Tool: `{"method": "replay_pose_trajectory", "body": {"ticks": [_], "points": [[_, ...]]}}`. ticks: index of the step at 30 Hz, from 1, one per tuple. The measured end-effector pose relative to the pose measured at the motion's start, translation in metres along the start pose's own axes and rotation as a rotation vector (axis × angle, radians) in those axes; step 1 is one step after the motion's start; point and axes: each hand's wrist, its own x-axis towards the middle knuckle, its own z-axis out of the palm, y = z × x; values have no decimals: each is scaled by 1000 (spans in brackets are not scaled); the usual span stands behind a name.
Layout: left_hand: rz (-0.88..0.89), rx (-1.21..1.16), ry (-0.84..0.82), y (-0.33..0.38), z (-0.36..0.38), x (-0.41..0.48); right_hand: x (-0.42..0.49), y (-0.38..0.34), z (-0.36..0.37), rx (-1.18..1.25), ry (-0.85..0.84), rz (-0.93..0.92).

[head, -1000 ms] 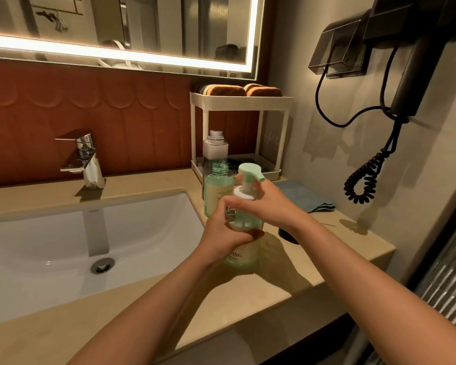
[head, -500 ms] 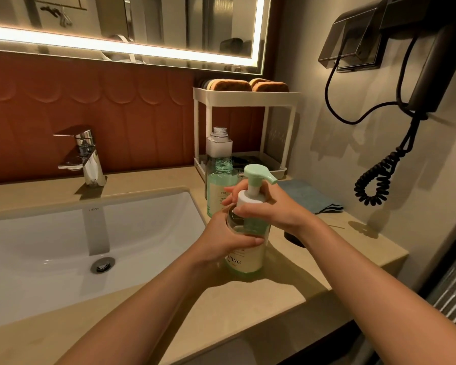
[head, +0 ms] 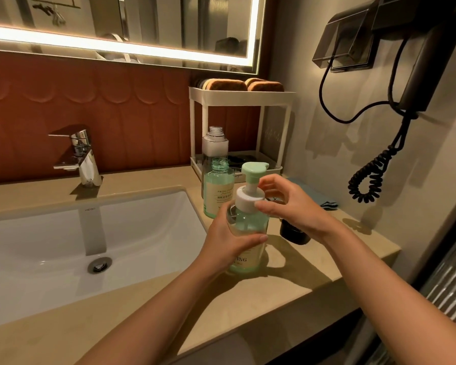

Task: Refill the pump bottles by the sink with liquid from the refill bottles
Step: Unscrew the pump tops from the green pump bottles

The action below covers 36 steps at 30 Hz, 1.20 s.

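A clear green pump bottle [head: 250, 227] with a white collar and mint pump head stands on the beige counter [head: 287, 280] right of the sink. My left hand [head: 229, 241] grips its body from the left. My right hand [head: 287, 204] pinches the white collar at the bottle's neck. Just behind stands an uncapped green refill bottle [head: 219, 185], and behind that a taller uncapped clear bottle [head: 215, 146] holding white liquid.
The white sink [head: 90, 233] and chrome tap [head: 82, 159] lie to the left. A white two-tier rack [head: 240, 122] with sponges stands at the back. A black cap [head: 294, 231], a blue cloth [head: 324, 201] and a wall hairdryer's coiled cord [head: 371, 175] are on the right.
My right hand has shifted round the collar, its fingers now spread wider with the pump head uncovered. The pump nozzle has turned. My left hand keeps its grip on the bottle.
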Motion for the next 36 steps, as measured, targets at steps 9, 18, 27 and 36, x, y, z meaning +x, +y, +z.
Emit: {"method": "replay_pose_trajectory", "body": {"ticks": [9, 18, 27, 36], "points": [[9, -22, -9, 6, 4, -10, 7, -13, 20, -160, 175, -87], [13, -61, -105, 6, -2, -12, 6, -19, 20, -270, 83, 54], [17, -31, -96, 9, -2, -14, 6, -20, 12, -196, 27, -35], [6, -60, -106, 7, -2, -15, 7, -14, 35, -394, 258, 67]]}}
